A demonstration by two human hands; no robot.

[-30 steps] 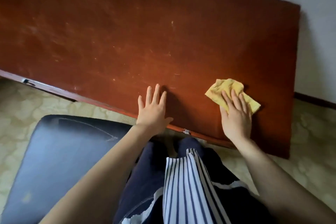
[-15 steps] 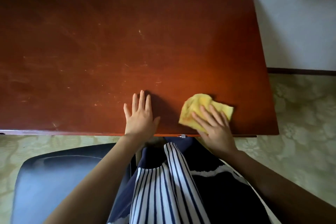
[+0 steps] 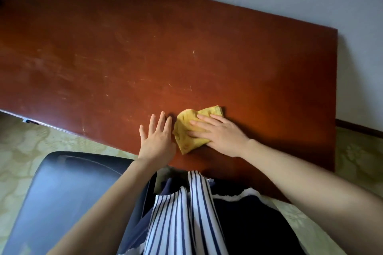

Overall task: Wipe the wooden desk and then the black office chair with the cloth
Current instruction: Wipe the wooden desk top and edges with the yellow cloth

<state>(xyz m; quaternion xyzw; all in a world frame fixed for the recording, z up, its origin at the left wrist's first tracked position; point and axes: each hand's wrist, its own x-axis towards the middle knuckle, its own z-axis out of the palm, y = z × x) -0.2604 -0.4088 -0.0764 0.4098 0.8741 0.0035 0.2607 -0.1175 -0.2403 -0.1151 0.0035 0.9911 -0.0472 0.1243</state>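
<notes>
While my right hand [image 3: 221,136] lies flat on the yellow cloth [image 3: 183,130], fingers [image 3: 200,123] straight and pressing rather than gripping, the cloth sits bunched beneath them near the front edge of the wooden bench [image 3: 145,47]. My left hand [image 3: 157,141] rests just beside it, palm down, fingers spread and holding nothing. I judge the cloth light, soft and floppy, likely to crumple or slip free unless pushed from above with the whole palm. Its loose folds past my fingertips offer the easiest pinch. The bench top is a hard, smooth, reddish-brown board, dulled by smears and pale scratches ahead of my fingers. Behind my left wrist waits the black office chair [image 3: 68,188], its padded seat faintly glossy.
</notes>
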